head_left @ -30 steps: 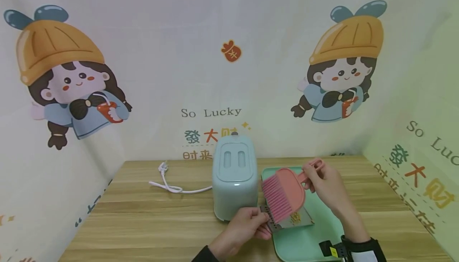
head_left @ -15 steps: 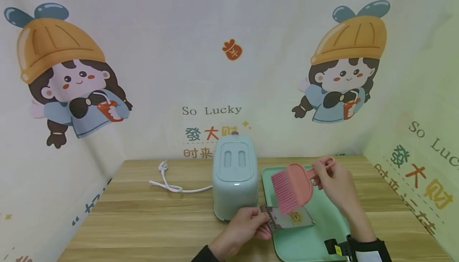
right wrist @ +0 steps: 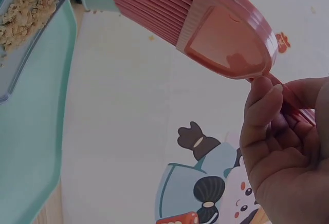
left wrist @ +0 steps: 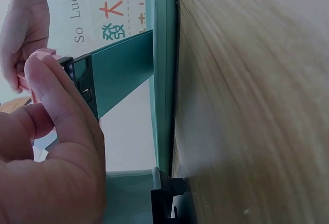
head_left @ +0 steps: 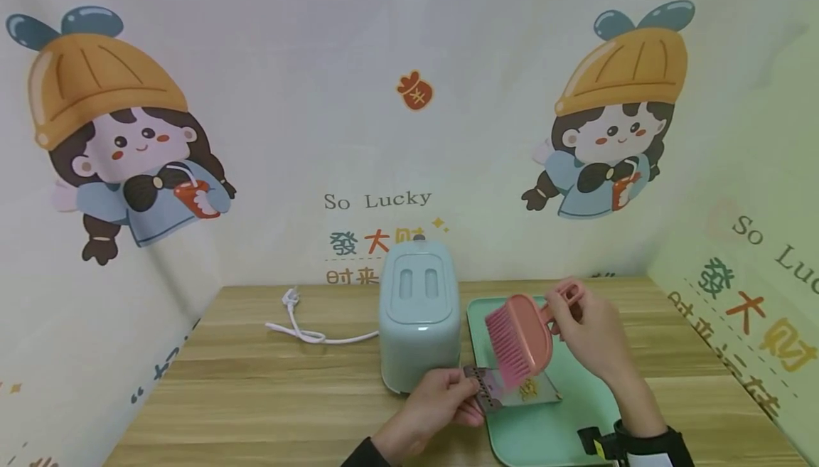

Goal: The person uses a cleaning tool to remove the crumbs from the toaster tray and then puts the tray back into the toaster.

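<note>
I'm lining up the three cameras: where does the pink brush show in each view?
Head: the pink brush is right of centre, lower half, in the right hand.
Left wrist: only bits of it at the left, upper half, partly behind the left hand.
Right wrist: large, from top centre toward the right edge.
Shared landmark: the green tray, edge-on in the left wrist view.

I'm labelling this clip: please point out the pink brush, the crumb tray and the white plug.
pink brush (head_left: 532, 332), head view: solid body behind the bristles
crumb tray (head_left: 508, 399), head view: bare floor
white plug (head_left: 291, 298), head view: casing
</note>
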{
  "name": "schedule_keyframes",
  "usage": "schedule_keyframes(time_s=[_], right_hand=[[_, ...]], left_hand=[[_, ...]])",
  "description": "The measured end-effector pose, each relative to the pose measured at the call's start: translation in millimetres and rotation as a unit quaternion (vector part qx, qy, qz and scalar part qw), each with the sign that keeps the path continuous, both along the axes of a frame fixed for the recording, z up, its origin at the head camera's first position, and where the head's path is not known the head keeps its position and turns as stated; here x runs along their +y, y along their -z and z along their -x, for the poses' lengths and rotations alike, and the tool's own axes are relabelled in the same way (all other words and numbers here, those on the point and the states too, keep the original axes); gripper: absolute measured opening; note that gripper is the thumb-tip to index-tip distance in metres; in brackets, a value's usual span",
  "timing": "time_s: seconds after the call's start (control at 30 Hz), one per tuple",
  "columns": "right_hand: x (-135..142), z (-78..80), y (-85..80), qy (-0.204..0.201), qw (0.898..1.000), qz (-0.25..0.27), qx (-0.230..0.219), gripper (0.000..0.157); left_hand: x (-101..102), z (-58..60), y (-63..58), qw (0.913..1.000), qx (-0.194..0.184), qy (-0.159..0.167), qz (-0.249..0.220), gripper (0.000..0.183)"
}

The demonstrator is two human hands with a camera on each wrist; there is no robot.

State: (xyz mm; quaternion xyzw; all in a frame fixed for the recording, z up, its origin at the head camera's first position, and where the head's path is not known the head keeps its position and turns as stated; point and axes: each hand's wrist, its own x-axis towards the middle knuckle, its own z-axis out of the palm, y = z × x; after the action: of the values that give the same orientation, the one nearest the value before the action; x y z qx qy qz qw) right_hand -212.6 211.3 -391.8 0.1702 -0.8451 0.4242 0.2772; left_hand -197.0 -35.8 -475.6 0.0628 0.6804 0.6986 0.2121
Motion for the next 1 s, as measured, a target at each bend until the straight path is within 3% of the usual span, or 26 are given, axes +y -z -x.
schedule_keyframes(time_s=[0.1,0.23,0.3,0.43,0.57,0.7,0.83,1.0], right_hand=[[-3.1,0.5,-1.1,-0.015,1.0,0.026,-0.001,0.01],[-8.0,3.9,2.3,-0.048,0.999,0.023,-0.011,0.01],[-6.3,5.2,4.5,-0.044,0.999,0.008,-0.021,0.009],[5.5,5.6,6.2,0.001,0.999,-0.026,-0.042,0.012],[13.7,3.9,2.6,0.025,0.998,-0.008,-0.052,0.014],[6.2,3.6,-0.7,-0.009,0.997,0.05,-0.058,0.014],[-3.1,6.5,2.8,-0.052,0.995,0.057,-0.069,0.014],[9.9,11.5,12.1,-0.026,0.995,0.021,-0.091,0.014]], left_hand=[[-0.1,0.7,-0.6,1.0,0.004,0.002,-0.006,0.019],[-1.0,1.5,-0.6,1.0,0.004,0.003,-0.008,0.019],[-1.4,1.5,-0.3,1.0,0.002,0.002,-0.005,0.02],[-1.3,0.6,0.3,1.0,-0.004,-0.002,0.003,0.019],[-1.3,0.0,-0.2,1.0,-0.005,-0.002,0.007,0.019],[-2.3,-0.2,-2.4,1.0,-0.001,0.0,0.007,0.019],[-2.8,-0.7,-4.1,1.0,0.003,0.001,0.002,0.019],[-2.1,-1.4,-4.3,1.0,0.0,-0.001,-0.001,0.018]])
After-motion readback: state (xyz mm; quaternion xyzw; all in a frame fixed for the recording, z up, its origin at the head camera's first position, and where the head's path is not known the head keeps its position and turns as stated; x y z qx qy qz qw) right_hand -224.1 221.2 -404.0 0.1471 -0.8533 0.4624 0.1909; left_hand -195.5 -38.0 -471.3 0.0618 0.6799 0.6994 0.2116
